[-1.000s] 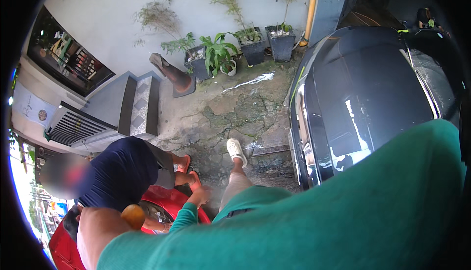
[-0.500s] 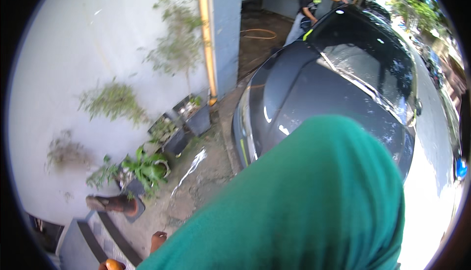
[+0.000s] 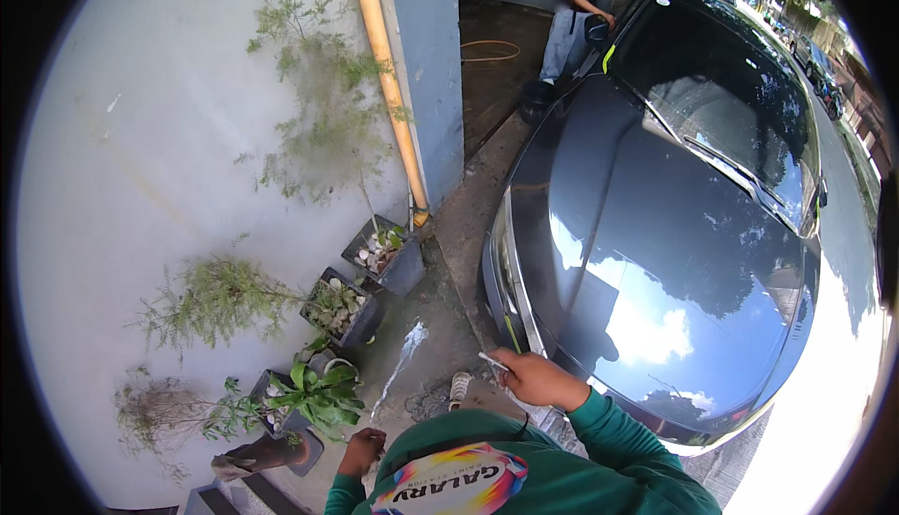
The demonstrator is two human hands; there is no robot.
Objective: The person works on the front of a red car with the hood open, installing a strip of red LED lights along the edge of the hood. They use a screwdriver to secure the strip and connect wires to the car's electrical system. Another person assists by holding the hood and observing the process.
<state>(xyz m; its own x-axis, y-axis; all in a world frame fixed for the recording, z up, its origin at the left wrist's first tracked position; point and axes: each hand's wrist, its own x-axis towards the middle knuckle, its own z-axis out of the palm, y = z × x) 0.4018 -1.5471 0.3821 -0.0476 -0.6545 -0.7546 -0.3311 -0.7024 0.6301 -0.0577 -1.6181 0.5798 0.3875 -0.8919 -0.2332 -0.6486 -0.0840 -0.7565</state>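
My right hand [image 3: 543,380] is closed on a thin white stick [image 3: 491,361], held in front of my body near the car's front bumper. What the stick is I cannot make out. Low by my left side, my left hand [image 3: 362,450] has its fingers curled in; whether anything is inside them is hidden. Both arms wear green sleeves. Close to my right hand stands a dark grey car [image 3: 599,197], its glossy hood reflecting sky and trees.
A person [image 3: 579,9] stands at the car's far side, a hand on it, with a black bucket [image 3: 536,101] by their feet. Potted plants [image 3: 393,257] line the white wall at left. A yellow pipe [image 3: 384,75] runs up the wall corner. Steps [image 3: 215,499] lie lower left.
The green sleeve that filled the lower middle has dropped, and my right hand with the white stick now shows. The view has shifted, bringing my torso and more of the hood into sight.
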